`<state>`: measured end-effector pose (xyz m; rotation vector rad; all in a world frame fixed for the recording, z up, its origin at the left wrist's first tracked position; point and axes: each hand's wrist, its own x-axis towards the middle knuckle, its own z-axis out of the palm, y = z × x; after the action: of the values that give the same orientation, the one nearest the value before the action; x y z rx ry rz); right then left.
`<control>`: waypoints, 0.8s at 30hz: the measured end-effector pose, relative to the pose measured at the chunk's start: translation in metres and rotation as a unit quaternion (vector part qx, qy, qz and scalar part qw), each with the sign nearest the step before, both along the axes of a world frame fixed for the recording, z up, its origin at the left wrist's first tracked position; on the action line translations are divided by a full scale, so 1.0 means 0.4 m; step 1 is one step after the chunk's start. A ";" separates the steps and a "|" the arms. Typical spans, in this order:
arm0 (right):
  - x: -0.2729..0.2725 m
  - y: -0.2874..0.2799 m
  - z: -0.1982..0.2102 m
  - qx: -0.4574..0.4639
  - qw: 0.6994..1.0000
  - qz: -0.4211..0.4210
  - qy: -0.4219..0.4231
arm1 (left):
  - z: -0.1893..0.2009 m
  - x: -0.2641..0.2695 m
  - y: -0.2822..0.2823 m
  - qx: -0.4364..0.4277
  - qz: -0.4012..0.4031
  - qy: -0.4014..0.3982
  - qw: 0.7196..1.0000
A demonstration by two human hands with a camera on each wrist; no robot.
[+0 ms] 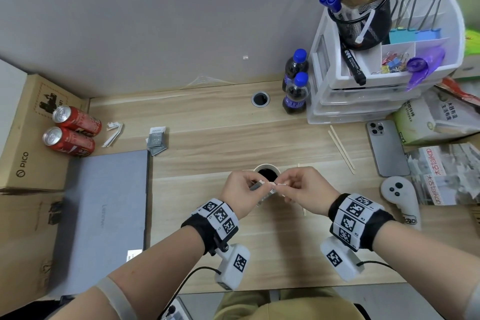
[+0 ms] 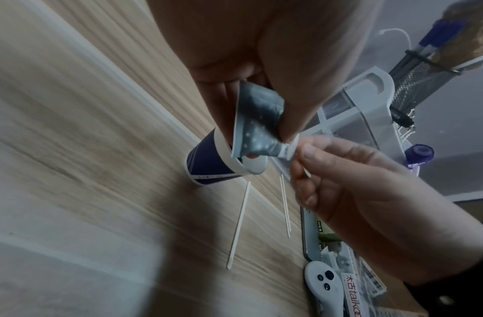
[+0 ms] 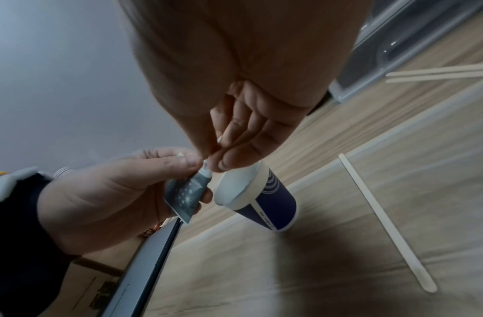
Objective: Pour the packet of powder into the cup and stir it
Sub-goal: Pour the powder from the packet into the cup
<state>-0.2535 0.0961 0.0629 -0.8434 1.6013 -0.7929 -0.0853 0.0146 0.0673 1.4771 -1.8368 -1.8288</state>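
Grey foil packet [image 2: 258, 126], star-speckled, held over the surface just in front of the paper cup [image 1: 267, 173], roughly 6 o'clock of its rim. Left hand [image 1: 240, 193] grip pinches the packet body; right hand [image 1: 307, 191] grip pinches the white top strip [image 2: 290, 148] betw. thumb & forefinger, so looks like tear-open step, nothing poured yet.

Handling, my guess: packet light, soft, crinkly, foil a bit slick; best held low on body w/ other grip at the top seal. Sudden rip could scatter powder.

Cup navy w/ pale rim band, upright, dark inside; thin paper, prob. tips easily.

Wooden stir stick [image 3: 384, 221] flat on surface at 3 o'clock of cup, two more [image 1: 341, 149] at 2 o'clock.

Writing: "PICO" on cardboard box [image 1: 22, 163] at 9 o'clock; "taikoo" on sachets [image 1: 441, 176] at 3 o'clock; laptop [image 1: 104, 215] lid logo unreadable.
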 end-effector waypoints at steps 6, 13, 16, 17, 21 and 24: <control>0.002 -0.004 -0.022 0.026 0.999 0.019 0.017 | -0.009 -0.007 -0.007 0.016 -0.028 -0.032 0.999; 0.005 -0.017 -0.040 0.058 0.994 0.043 0.077 | -0.027 -0.011 -0.011 0.108 0.047 -0.050 0.992; 0.009 -0.024 -0.040 0.080 0.994 0.019 0.068 | -0.017 -0.009 -0.012 0.138 0.064 -0.062 0.986; 0.012 -0.026 -0.038 0.086 0.994 0.013 0.064 | -0.016 -0.007 -0.012 0.144 0.065 -0.067 0.985; 0.023 -0.036 -0.026 0.099 0.992 0.006 0.076 | -0.010 -0.011 -0.017 0.186 0.076 -0.074 0.977; 0.029 -0.042 -0.020 0.107 0.990 -0.004 0.090 | -0.006 -0.019 -0.022 0.210 0.084 -0.081 0.971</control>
<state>-0.2421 0.0793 0.0547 -0.7700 1.8131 -0.5498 -0.0930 0.0060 0.0648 1.9055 -1.3804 -2.1570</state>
